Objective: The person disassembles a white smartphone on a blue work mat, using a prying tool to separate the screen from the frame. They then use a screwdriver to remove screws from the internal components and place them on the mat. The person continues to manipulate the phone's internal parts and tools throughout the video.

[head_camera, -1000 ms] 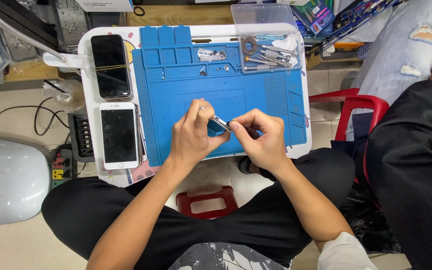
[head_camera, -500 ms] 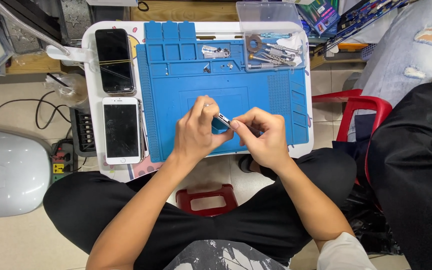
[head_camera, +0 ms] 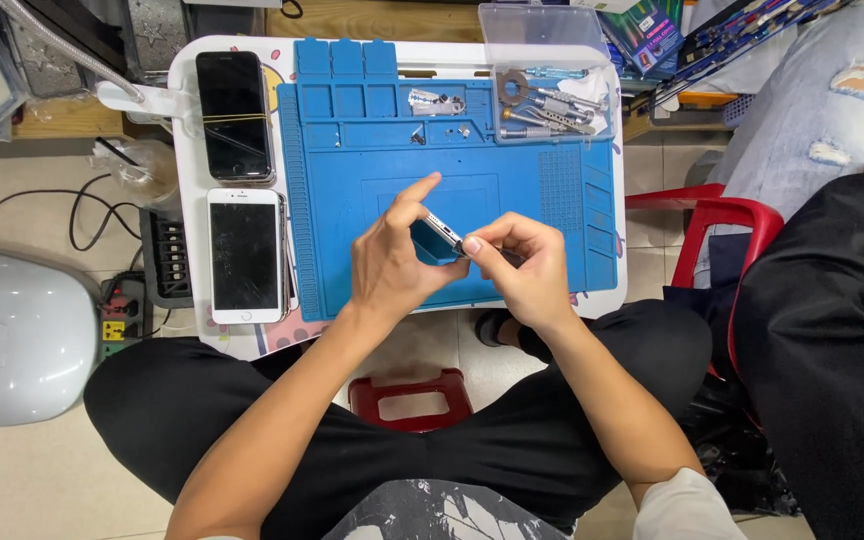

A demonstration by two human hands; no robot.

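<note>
Head view: left hand [head_camera: 392,262] gripping phone [head_camera: 439,235] edge-up, long axis running up-left to down-right; right hand [head_camera: 524,268] pinching dark tool [head_camera: 497,254], touching phone's lower-right end over blue mat [head_camera: 352,200]

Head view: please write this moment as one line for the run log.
left hand: holds slim silver-edged phone | right hand: holds dark thin tool at phone | below: blue silicone work mat

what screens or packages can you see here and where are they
Black phone: top left of the table, dark screen, band across it.
White phone: just below it, dark screen, white frame.
Clear plastic box: top right of the blue mat, holds metal tools.
Green packet: beyond the box, rectangular.
</note>
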